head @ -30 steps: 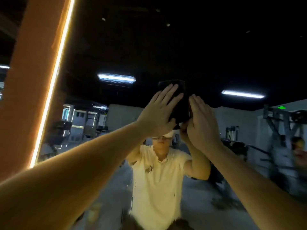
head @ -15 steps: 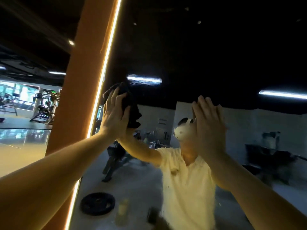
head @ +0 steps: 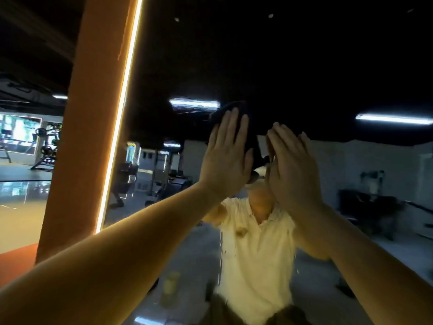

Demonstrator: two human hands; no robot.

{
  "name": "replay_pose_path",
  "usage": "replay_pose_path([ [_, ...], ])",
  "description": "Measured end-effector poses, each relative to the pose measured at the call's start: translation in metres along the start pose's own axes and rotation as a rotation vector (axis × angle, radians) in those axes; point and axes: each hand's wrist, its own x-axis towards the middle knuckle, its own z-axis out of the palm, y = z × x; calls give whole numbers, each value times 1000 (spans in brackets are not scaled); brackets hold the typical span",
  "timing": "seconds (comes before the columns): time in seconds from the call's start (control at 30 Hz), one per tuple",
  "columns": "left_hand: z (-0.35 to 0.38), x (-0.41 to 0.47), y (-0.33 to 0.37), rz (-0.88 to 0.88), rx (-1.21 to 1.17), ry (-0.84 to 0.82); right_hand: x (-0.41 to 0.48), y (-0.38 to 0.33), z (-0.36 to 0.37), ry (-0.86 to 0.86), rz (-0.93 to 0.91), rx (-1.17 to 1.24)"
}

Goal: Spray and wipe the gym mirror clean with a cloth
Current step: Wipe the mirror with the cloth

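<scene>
Mirror (head: 304,66) glossy; left hand (head: 226,158) flat on dark crumpled cloth (head: 248,137).

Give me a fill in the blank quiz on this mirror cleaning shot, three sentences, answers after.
1. The left hand presses a dark ___ flat against the mirror.
2. The right hand has straight fingers and holds ___.
3. The glowing light strip runs along the edge of a pillar coloured ___.

Missing words: cloth; nothing; orange.
</scene>
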Motion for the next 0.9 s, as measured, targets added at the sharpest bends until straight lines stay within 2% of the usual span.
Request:
replay_pose_path([
  [0.13,11,-1,41,255,38,-86,-14,16,-27,66,153,15],
  [0.23,6,-8,17,317,61,-95,-25,21,-31,2,104,-57],
  [0.33,-2,-32,-24,188,71,-96,-31,15,-20,-87,30,-150],
  [0.5,-21,-84,-103,-73,34,-25,-37,-1,1,-145,87,-240],
  [0.6,-35,-110,-149,-235,64,-39,-40,2,5,-164,81,-276],
  [0.67,-38,-122,-167,-280,87,-52,-40,3,4,-168,78,-273],
  [0.8,-37,-120,-158,-374,89,-76,-39,0,-1,-197,97,-252],
  [0.9,-28,-115,-113,-293,45,-119,-53,1,-12,-184,100,-231],
])
